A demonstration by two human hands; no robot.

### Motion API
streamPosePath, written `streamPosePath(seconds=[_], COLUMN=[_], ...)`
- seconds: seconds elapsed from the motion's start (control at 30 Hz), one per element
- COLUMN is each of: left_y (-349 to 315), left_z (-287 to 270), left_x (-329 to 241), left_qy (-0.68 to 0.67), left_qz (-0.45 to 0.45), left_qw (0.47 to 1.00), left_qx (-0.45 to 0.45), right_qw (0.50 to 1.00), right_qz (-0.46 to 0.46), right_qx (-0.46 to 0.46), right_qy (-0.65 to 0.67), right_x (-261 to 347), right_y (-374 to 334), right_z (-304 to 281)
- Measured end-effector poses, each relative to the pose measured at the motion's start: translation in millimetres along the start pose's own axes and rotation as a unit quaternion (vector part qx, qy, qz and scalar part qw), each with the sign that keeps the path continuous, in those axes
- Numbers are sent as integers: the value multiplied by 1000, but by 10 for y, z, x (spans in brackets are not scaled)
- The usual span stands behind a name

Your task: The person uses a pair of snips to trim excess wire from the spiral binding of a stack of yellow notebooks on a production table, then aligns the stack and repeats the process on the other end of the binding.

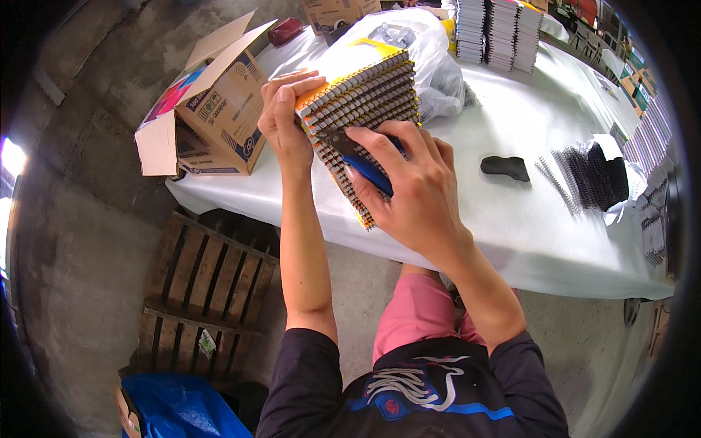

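Note:
A stack of several spiral-bound notebooks (380, 82) with yellow-orange covers is tilted up over the table's near edge, its coil spines facing me. My left hand (289, 123) grips the stack at its left end, fingers curled over the top cover. In my right hand (418, 179) is a pair of blue-handled pliers (377, 175), closed in the fingers. Their dark head lies against the coils near the middle of the spines; the jaw tips are hard to make out.
The white-covered table (482, 226) carries an open cardboard box (226, 120) at left, a clear plastic bag (438, 62) and upright notebook stacks (504, 35) behind. To the right lie a flat black object (505, 168) and loose coils (602, 175). A wooden pallet (207, 281) stands below left.

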State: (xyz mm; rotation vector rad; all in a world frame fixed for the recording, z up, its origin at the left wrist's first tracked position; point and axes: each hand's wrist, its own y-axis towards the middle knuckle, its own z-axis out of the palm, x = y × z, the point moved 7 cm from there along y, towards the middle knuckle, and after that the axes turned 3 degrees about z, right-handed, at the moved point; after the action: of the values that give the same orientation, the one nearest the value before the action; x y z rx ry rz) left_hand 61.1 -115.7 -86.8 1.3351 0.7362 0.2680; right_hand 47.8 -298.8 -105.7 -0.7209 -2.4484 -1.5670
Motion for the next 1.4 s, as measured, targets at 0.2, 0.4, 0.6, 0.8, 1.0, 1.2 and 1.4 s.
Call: streamPosePath(seconds=[0.2, 0.4, 0.6, 0.8, 1.0, 1.2, 1.4], left_y=[2, -1, -4, 9, -2, 4, 4], left_z=[22, 13, 7, -1, 3, 21, -4], left_x=[20, -8, 48, 33, 11, 22, 36], left_qy=[-4, 5, -14, -3, -5, -7, -14], left_qz=[7, 5, -15, -13, -3, -5, -19], left_qw=[1000, 1000, 1000, 1000, 1000, 1000, 1000], left_qx=[-4, 3, -5, -1, -2, 2, 2], right_qw=[958, 851, 1000, 1000, 912, 890, 999], right_qz=[84, 231, 12, 0, 177, 203, 25], right_qx=[66, 185, -16, -4, 138, 140, 9], right_qy=[265, 434, 8, 9, 342, 383, 40], right_x=[-167, -274, -90, -36, -244, -242, -76], right_y=[-4, -136, -129, -92, -119, -189, -188], right_z=[219, 337, 55, 142, 381, 344, 121])
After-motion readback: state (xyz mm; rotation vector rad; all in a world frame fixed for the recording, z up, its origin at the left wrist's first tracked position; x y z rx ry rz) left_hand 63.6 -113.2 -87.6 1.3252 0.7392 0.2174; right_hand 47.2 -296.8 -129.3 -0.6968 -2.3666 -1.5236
